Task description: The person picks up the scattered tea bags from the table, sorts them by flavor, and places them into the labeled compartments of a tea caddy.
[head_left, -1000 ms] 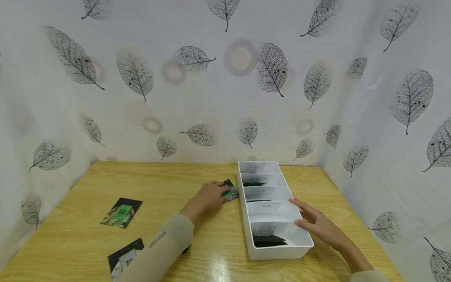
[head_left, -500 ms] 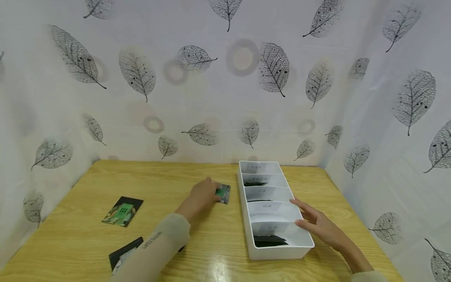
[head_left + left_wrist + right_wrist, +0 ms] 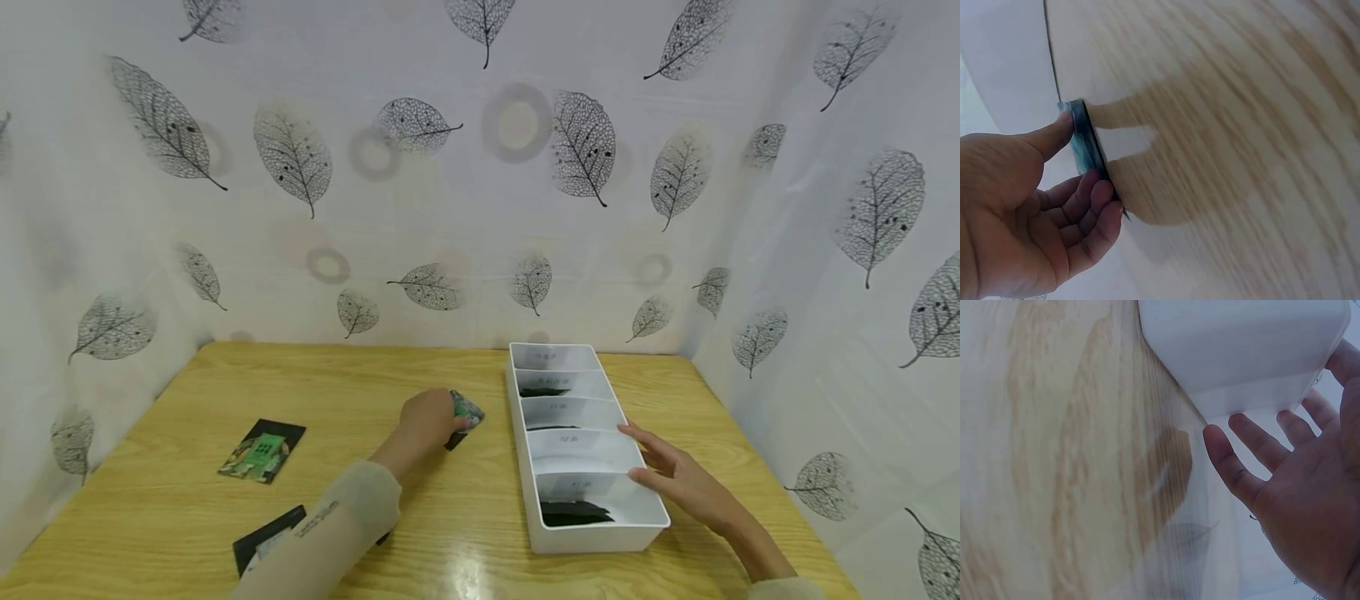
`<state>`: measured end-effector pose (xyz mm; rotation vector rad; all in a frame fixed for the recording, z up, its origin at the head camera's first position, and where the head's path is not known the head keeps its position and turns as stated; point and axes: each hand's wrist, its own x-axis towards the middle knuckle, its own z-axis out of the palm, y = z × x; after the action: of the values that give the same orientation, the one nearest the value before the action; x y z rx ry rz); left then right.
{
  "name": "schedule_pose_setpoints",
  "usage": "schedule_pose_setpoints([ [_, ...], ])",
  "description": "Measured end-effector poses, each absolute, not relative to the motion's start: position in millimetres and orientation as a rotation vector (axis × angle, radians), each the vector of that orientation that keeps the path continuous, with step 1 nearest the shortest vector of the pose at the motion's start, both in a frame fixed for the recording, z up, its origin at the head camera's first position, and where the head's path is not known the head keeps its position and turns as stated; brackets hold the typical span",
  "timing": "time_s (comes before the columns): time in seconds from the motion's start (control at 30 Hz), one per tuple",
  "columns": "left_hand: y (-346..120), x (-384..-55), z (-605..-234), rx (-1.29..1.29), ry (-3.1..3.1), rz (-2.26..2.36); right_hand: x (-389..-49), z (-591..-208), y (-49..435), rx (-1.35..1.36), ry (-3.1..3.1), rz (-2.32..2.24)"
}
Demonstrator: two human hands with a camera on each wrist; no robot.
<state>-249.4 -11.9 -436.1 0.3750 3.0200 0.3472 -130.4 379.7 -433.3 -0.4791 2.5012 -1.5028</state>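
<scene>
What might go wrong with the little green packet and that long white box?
The packet might slip and drop, since the left hand seems to hold it just between thumb and fingers.

The box could slide if the right hand pushes, because its fingertips are right at the side.

The left sleeve partly hides another packet from above, so it might brush it.
</scene>
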Motion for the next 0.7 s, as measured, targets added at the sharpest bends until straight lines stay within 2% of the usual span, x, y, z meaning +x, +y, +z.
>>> schedule_pose_setpoints([
  [0.23,-20.1,-259.2,-437.9,0.330,3.087,0.456,-129.9,-434.0,381.0,-0.499,2.503,-1.504],
  [0.5,-35.6,-274.0,-433.4,0.781,2.790,0.628,-130.8,-434.3,380.9,-0.499,2.493,-1.511],
  [0.7,-36.4,-278.5,-435.8,0.825,2.701,0.569,-132.2,-436.2,382.6,-0.512,2.483,-1.524],
])
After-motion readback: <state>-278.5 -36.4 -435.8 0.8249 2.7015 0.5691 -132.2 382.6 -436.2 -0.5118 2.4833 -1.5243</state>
